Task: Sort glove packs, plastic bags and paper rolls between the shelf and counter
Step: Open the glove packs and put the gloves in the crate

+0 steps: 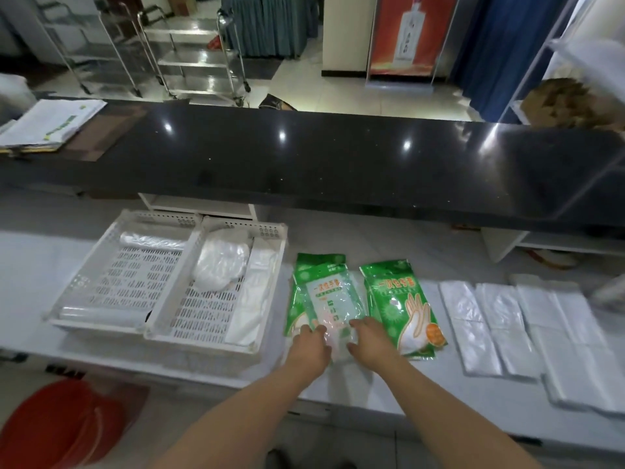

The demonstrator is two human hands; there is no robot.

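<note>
On the white lower counter [389, 242] lie green glove packs: a small stack [324, 292] in the middle and another pack [402, 302] just right of it. My left hand [313, 346] and my right hand [370, 340] both rest on the near end of the stack, fingers gripping the top clear-fronted pack. Flat clear plastic bags [487, 319] lie in rows to the right. Two white perforated baskets [216, 313] stand to the left, with clear rolls [152, 242] in one and bagged white material [220, 262] in the other.
A black glossy upper counter [304, 164] runs across behind, with a stack of papers [50, 123] at its left end. A red bucket lid [61, 428] sits low at the left. Steel trolleys [196, 55] stand beyond the counter.
</note>
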